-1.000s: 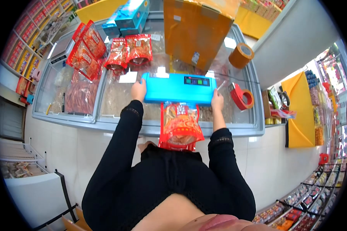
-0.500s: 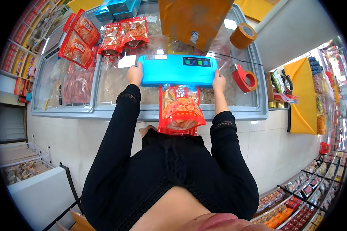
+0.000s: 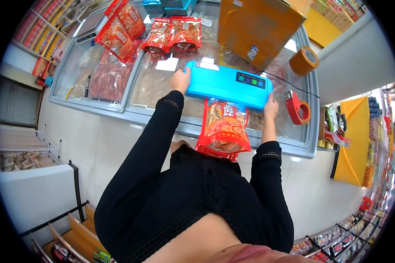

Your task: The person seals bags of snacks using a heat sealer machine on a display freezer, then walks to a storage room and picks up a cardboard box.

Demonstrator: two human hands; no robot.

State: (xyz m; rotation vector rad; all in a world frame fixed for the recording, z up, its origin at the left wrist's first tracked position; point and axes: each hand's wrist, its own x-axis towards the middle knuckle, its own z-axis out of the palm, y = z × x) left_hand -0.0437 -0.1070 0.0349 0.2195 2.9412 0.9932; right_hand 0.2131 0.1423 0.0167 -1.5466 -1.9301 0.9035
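Note:
A blue vacuum sealer (image 3: 224, 83) with a small button panel lies on the glass top of a chest freezer (image 3: 114, 115). My left hand (image 3: 180, 80) is closed around its left end, thumb on top. At the opposite end, my right hand (image 3: 271, 107) grips the casing the same way. A red snack bag (image 3: 226, 127) with a clear window hangs from the sealer's front edge towards my body. Its top meets the sealer, and how far it reaches inside is hidden. The bag's lower end extends past the freezer's front edge.
Several filled red bags (image 3: 185, 33) stand behind and to the left. A large cardboard box (image 3: 259, 30) sits behind the sealer, with a black cord (image 3: 289, 85) nearby. To the right are a roll of brown tape (image 3: 303, 60) and a red tape dispenser (image 3: 296, 107). A marker (image 3: 87, 85) lies left.
My view has turned, so the freezer and everything on it appear tilted and shifted to the right. Both hands keep their hold on the sealer, and the bag stays at its front.

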